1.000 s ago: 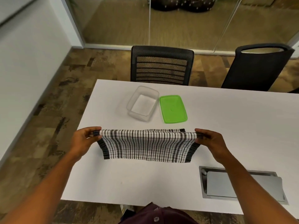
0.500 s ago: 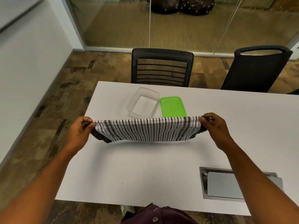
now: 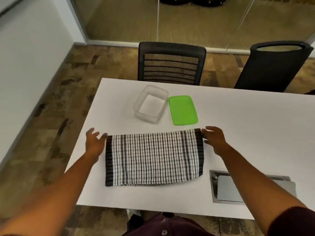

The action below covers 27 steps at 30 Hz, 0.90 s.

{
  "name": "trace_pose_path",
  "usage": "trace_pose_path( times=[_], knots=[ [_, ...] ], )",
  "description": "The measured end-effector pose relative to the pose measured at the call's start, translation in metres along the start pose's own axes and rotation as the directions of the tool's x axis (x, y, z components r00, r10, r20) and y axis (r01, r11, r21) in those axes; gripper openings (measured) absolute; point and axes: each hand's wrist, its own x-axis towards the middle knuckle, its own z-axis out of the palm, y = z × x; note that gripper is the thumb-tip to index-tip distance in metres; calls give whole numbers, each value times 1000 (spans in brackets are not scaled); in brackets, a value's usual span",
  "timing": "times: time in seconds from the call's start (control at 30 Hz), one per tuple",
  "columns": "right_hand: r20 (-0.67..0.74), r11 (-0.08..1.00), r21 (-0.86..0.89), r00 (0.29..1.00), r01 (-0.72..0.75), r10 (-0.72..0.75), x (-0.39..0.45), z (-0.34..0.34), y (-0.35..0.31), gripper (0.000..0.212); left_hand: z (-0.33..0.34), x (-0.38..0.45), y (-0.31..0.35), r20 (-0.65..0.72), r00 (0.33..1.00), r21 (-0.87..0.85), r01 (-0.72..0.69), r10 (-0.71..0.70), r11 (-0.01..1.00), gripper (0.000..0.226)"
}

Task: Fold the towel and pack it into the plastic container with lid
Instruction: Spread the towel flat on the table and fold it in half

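A black-and-white checked towel [image 3: 153, 157] lies flat and folded on the white table [image 3: 247, 133], dark bands at its left and right ends. My left hand [image 3: 94, 142] rests at its far left corner with fingers spread, holding nothing. My right hand [image 3: 214, 138] sits at the far right corner, fingers loose and touching the towel's edge. Beyond the towel stands a clear plastic container [image 3: 150, 103], with nothing inside. Its green lid [image 3: 183, 109] lies flat beside it on the right.
A grey cable hatch [image 3: 238, 189] is set into the table near the front right. Two dark office chairs [image 3: 171, 63] [image 3: 272, 65] stand at the far edge. The table's left edge runs close to the towel, with patterned floor beyond.
The towel was held up stretched between both hands; now it lies flat on the table. Both hands have let go of its corners and their fingers have spread.
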Motion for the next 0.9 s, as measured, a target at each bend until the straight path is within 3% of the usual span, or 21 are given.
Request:
trace_pose_path(
  times=[0.1, 0.23, 0.37, 0.5, 0.57, 0.7, 0.77, 0.9],
  knots=[
    [-39, 925, -376, 997, 47, -66, -7, 3, 36, 32, 5, -15, -35, 97, 994, 227, 22, -45, 974, 46],
    [84, 776, -625, 995, 89, -47, -28, 4, 84, 36, -3, -35, -88, 247, 963, 569, -57, -104, 821, 50],
    [101, 628, -778, 990, 19, 95, -48, 1, 120, 49, -19, -49, -125, 148, 969, 711, 33, -196, 703, 67],
    [12, 637, -765, 987, -96, 163, -62, 7, 133, 51, -24, -57, -137, 130, 955, 761, 76, -265, 645, 54],
    [-7, 700, -692, 971, -179, 241, -63, 13, 136, 57, -20, -58, -137, 154, 929, 752, 111, -337, 649, 52],
    [44, 813, -497, 927, -303, 372, -56, 23, 141, 39, -7, -57, -135, 212, 886, 748, 124, -412, 652, 29],
    [76, 844, -405, 907, -352, 415, -53, 25, 137, 37, -3, -56, -132, 222, 884, 749, 116, -412, 652, 28],
    [63, 944, -260, 972, -201, 224, -46, 24, 120, 22, -1, -46, -122, 186, 927, 603, 154, -326, 783, 34]
  ],
)
